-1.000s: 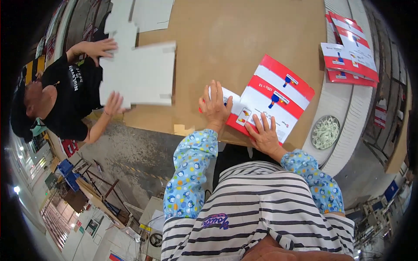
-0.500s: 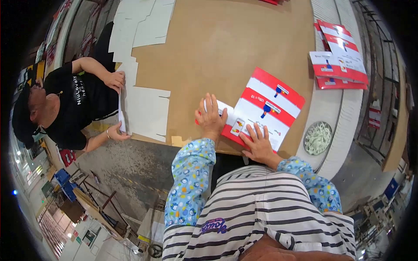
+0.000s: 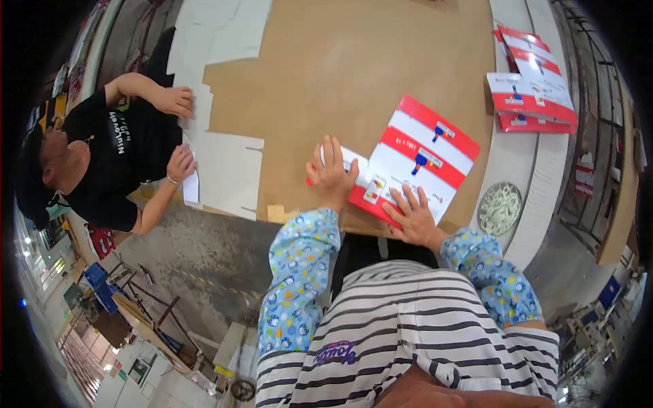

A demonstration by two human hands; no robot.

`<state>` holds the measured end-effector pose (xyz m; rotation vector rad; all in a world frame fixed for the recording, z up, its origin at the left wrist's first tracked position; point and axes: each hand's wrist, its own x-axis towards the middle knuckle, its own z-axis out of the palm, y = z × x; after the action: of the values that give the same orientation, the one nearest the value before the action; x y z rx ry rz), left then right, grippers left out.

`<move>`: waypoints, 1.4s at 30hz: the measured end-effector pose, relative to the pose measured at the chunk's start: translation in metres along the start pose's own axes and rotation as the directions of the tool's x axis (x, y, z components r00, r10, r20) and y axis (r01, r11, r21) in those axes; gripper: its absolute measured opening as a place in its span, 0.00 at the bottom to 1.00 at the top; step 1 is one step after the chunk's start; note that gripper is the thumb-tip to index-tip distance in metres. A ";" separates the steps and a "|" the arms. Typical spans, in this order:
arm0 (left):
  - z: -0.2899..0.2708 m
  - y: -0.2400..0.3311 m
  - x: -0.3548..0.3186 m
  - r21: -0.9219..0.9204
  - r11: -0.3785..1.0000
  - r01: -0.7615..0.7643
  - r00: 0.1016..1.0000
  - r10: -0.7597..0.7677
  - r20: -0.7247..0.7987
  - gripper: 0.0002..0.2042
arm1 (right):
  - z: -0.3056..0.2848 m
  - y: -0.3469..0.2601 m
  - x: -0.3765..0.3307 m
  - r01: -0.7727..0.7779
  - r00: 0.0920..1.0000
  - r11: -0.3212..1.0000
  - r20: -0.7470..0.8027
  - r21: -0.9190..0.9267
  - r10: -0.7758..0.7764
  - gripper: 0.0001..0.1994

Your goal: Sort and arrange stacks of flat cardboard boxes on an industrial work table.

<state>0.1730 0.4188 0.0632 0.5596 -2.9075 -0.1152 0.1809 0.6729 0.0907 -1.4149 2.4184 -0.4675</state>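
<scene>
A red-and-white printed cardboard carton (image 3: pixel 401 166) lies folded flat on the brown board, tilted with its far corner to the right. My left hand (image 3: pixel 333 178) rests flat on the small white flap at its left side, fingers stretched out and slightly spread. On the carton's near part lies my right hand (image 3: pixel 415 221), fingers apart and pressing down on the printed face near the table's front edge. What is beneath both palms is hidden.
At the right, a stack of similar red-and-white cartons (image 3: pixel 534 85) sits on a white ribbed surface beside a round dish of pale green rubber bands (image 3: pixel 501 209). A co-worker (image 3: pixel 102 153) at the left handles white die-cut card sheets (image 3: pixel 231 170).
The co-worker's near hand has moved along the white sheet's edge toward the other hand, pressing on a folded edge. My hands stay on the carton, with the right hand shifted very slightly.
</scene>
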 end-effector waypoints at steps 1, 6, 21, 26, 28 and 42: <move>0.005 0.002 0.003 0.003 1.000 0.006 0.999 -0.005 -0.041 0.34 | 0.002 0.014 0.008 0.001 1.000 1.000 0.007 -0.006 -0.001 0.34; 0.013 -0.001 -0.010 0.011 1.000 0.004 0.999 -0.003 -0.038 0.33 | 0.008 0.012 0.006 0.046 0.999 0.998 -0.016 -0.041 -0.047 0.34; 0.043 0.022 -0.025 -0.048 0.999 0.000 1.000 -0.001 -0.016 0.34 | 0.017 0.011 0.028 0.111 0.990 0.984 0.106 -0.141 -0.096 0.31; 0.048 0.016 -0.021 -0.062 0.998 0.010 1.000 -0.009 0.009 0.33 | 0.008 0.010 0.035 0.099 0.985 0.994 0.147 -0.041 -0.092 0.34; 0.052 0.014 -0.018 -0.047 0.999 0.020 1.000 -0.021 -0.011 0.33 | -0.001 0.016 0.036 0.091 0.979 0.993 0.179 0.071 -0.102 0.35; 0.047 0.013 -0.009 -0.064 0.998 0.011 1.000 -0.010 0.011 0.32 | 0.018 0.041 -0.011 0.091 0.993 0.991 0.080 -0.100 -0.083 0.34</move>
<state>0.1681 0.4362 0.0168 0.5652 -2.8996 -0.2128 0.1616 0.6994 0.0586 -1.5572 2.3586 -0.3058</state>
